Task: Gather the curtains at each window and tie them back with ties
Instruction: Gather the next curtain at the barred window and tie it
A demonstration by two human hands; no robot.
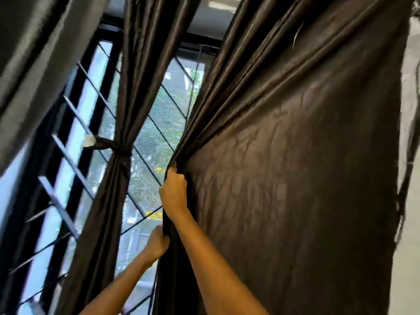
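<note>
Right hand (173,192) grip bunching dark curtain (295,178) edge, left hand (156,243) clutching lower, tied curtain (118,155) beside

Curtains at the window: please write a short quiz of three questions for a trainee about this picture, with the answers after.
1. True or false: the middle curtain is already tied back.
2. Which hand grips the edge of the wide curtain higher up? A) left hand B) right hand
3. Fill in: behind the curtains, the window has dark diagonal ____.

Key: 1. True, a tie cinches it. 2. B. 3. bars.
</note>
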